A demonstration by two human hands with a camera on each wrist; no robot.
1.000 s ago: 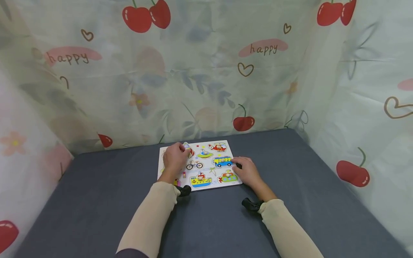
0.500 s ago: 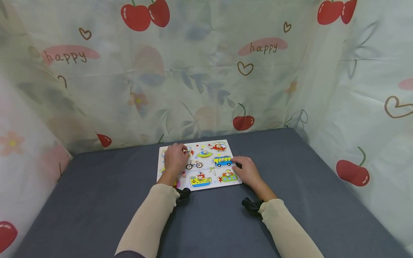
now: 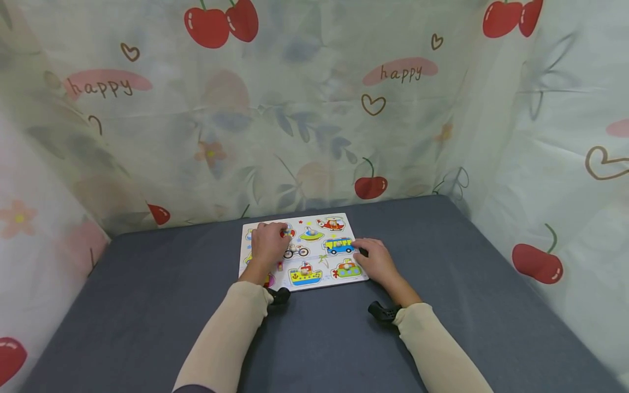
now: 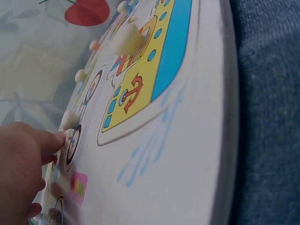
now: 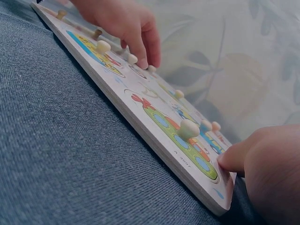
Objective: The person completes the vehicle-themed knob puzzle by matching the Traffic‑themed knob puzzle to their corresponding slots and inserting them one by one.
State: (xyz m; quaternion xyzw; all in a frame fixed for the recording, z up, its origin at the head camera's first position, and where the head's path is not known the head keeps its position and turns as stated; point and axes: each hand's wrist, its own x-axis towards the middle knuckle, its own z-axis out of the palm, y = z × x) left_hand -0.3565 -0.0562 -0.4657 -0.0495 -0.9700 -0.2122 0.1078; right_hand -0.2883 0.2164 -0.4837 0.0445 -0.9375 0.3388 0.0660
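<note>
A white knob puzzle board with vehicle pictures lies near the table's back edge. My left hand reaches over its upper left part, finger and thumb curled at a small red-and-blue puzzle piece. From the right wrist view, those fingertips are right beside that piece's pale knob; the left hand hides part of the board. At the board's right edge, my right hand holds on, a finger beside the blue bus piece. Its thumb presses the board's top near the corner.
Other knobbed pieces sit in the board: a ship, a submarine, a bicycle, a flying saucer and a helicopter. Dark grey cloth covers the table. Cherry-print curtains hang behind and at both sides.
The puzzle piece at my left fingers stood tilted up a second ago and now lies flatter on the board. My left hand has dropped slightly with it. My right hand stays at the edge.
</note>
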